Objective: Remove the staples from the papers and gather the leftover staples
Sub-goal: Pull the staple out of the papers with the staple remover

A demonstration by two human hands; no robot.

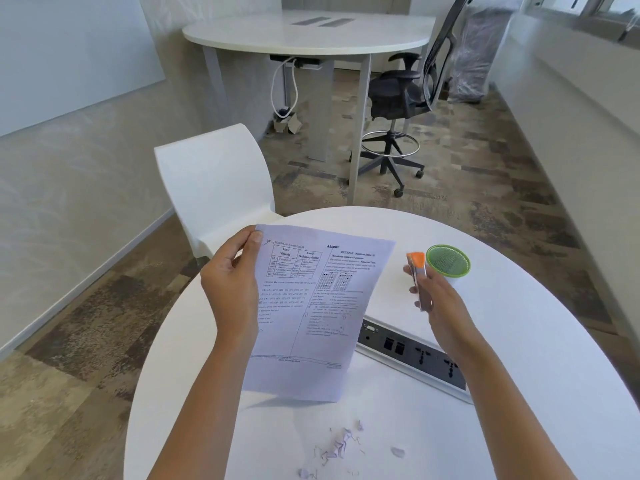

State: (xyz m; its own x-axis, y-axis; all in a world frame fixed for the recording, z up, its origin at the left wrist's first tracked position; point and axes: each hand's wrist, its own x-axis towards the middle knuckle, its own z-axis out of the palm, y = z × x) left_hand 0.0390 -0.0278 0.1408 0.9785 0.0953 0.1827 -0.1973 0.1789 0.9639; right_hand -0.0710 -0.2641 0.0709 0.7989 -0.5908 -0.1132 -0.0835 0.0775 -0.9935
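My left hand (231, 282) holds printed papers (311, 317) up above the round white table (519, 341), pinching them at the top left corner. My right hand (434, 299) is to the right of the sheets and grips an orange-tipped staple remover (417, 275), pointed upward. On the table near me lie small torn paper bits and loose staples (341, 445).
A white cup with a green rim and mesh top (448, 261) stands just behind my right hand. A socket panel (412, 358) is set in the table, partly under the papers. A white chair (214, 181) stands beyond the table's far left edge.
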